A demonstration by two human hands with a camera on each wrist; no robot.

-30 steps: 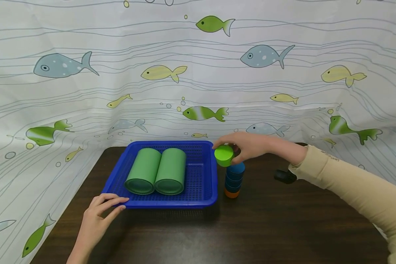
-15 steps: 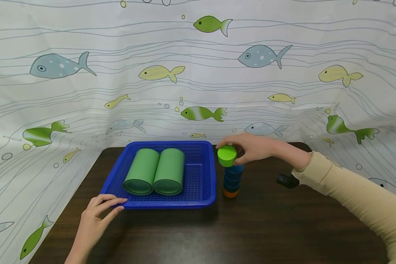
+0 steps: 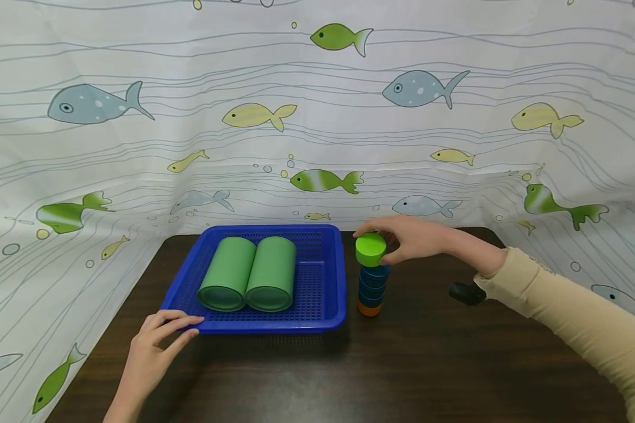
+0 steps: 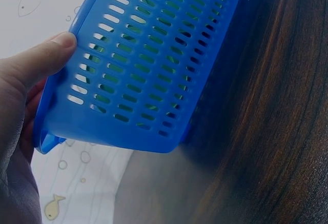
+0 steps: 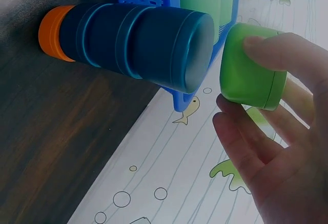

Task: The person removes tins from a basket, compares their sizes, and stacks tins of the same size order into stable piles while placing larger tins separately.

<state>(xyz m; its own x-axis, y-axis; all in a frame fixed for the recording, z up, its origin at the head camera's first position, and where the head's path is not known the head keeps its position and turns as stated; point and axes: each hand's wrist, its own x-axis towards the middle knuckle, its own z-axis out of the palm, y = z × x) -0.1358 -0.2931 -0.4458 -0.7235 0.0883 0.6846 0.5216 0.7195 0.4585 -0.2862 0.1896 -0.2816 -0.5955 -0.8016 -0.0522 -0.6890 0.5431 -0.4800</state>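
Observation:
My left hand [image 3: 150, 355] pinches the front left corner of the blue plastic basket [image 3: 270, 328] by its rim; in the left wrist view the thumb lies on the rim of the slotted wall [image 4: 110, 124]. Right of the basket stands an upright stack of dark blue cups [image 3: 373, 286] with an orange piece [image 3: 369, 309] at its base. My right hand [image 3: 415, 236] holds a light green cup [image 3: 371, 249], bottom up, between thumb and fingers over that stack. The right wrist view shows a small gap between the green cup [image 5: 248, 70] and the top blue cup [image 5: 169, 47].
Two pale green cylinders [image 3: 227, 273] lie side by side inside the basket's left part. A black object [image 3: 467, 292] is by the right sleeve [image 3: 555, 311]. The dark wooden table [image 3: 402, 376] meets a white fish-patterned cloth [image 3: 190, 70] at the back and sides.
My right hand has moved to the right with the green cup, from beside the basket's right edge to over the blue stack. The left hand stays on the basket rim.

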